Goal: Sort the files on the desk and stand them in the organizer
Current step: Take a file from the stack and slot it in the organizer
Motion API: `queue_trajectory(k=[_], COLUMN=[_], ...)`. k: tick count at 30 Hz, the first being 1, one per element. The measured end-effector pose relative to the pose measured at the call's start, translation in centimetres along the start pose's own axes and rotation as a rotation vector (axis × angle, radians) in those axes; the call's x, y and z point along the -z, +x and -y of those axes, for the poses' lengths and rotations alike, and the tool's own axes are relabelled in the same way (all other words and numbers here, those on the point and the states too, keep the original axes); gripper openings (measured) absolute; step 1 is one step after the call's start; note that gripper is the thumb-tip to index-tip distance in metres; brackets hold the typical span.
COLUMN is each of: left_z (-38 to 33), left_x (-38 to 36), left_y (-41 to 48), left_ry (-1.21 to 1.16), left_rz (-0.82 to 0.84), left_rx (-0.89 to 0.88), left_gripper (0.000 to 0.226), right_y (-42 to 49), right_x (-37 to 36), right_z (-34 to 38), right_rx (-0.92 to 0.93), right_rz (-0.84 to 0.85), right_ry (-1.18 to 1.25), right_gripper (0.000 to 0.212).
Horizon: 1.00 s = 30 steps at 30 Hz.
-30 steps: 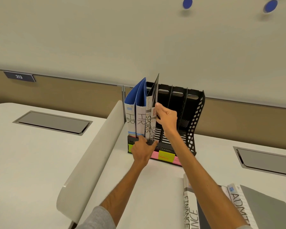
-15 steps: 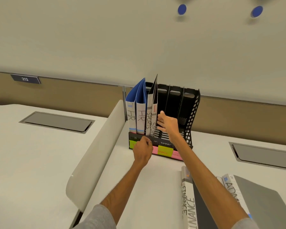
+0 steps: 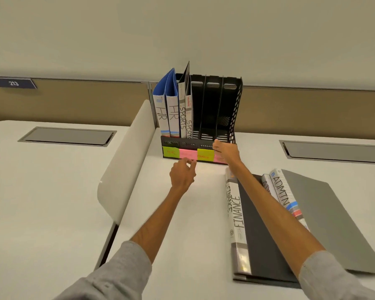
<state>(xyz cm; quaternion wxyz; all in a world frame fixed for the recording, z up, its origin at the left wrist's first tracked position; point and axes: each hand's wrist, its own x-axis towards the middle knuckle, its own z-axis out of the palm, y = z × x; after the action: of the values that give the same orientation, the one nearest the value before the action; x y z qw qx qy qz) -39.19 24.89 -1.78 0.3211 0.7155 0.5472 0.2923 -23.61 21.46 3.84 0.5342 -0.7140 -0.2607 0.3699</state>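
The left hand's fingers (image 3: 190, 162) are loosely curled and hold nothing, their tips just in front of the organizer's pink note (image 3: 187, 154); the left hand (image 3: 182, 175) hovers over the desk (image 3: 193, 217) before the organizer's middle. The right hand (image 3: 227, 152) sits at the organizer's front right corner, thumb (image 3: 215, 143) up against the front lip (image 3: 182, 144), its other fingers hidden behind the hand, so whether it grips the lip cannot be told. The organizer (image 3: 236, 118) is black plastic with a perforated side wall and thin upright dividers, standing at the back of the desk against the partition. Its lip carries a row of sticky notes: a green one (image 3: 170, 152) marked HR at the left, then the pink one, then a yellow one (image 3: 205, 154) marked FINANCE. In its leftmost slot stand two blue HR files (image 3: 173, 111), upright, and just right of them two grey-and-white SPORTS files (image 3: 182, 118). In front of the organizer's right side a FINANCE file (image 3: 236, 213) lies flat, spine up, with two ADMIN files (image 3: 281, 191) lying just right of it under the right forearm.
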Motion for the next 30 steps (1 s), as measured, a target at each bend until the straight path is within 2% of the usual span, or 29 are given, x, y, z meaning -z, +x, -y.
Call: queue_trajectory(k=[3, 6, 12, 14, 20, 23, 26, 30], left_z=[0.1, 0.0, -0.4, -0.5, -0.1, 0.1, 0.6, 1.0], left_x=[-1.1, -2.7, -6.2, -7.0, -8.6, -9.2, -9.6, -9.6], left_y=[-1.7, -3.5, -7.5, -8.6, -11.3, -12.4, -13.2, -14.1], left_ry=[0.023, 0.052, 0.156, 0.183, 0.147, 0.105, 0.06, -0.044], left_rz=[0.039, 0.112, 0.338, 0.401, 0.528, 0.561, 0.552, 0.496], left_rx=[0.006, 0.05, 0.091, 0.095, 0.081, 0.071, 0.064, 0.049], left_gripper=[0.038, 0.045, 0.082, 0.088, 0.088, 0.082, 0.075, 0.061], right_y=[-1.8, -3.6, -6.7, -7.5, -9.5, -10.5, -11.4, -11.8], right_x=[1.8, 3.6, 6.7, 7.5, 9.4, 10.3, 11.0, 10.8], right_z=[-2.7, -5.0, -9.1, -10.3, -13.9, -15.8, -17.7, -19.1], right_rx=[-0.022, -0.033, 0.033, 0.037, 0.028, 0.052, 0.138, 0.22], right_rz=[-0.066, -0.149, -0.186, -0.207, -0.235, -0.18, -0.101, -0.094], right_ry=[-0.026, -0.07, -0.223, -0.276, -0.369, -0.495, -0.635, -0.66], right_gripper=[0.039, 0.026, 0.023, 0.034, 0.034, 0.032, 0.039, 0.042])
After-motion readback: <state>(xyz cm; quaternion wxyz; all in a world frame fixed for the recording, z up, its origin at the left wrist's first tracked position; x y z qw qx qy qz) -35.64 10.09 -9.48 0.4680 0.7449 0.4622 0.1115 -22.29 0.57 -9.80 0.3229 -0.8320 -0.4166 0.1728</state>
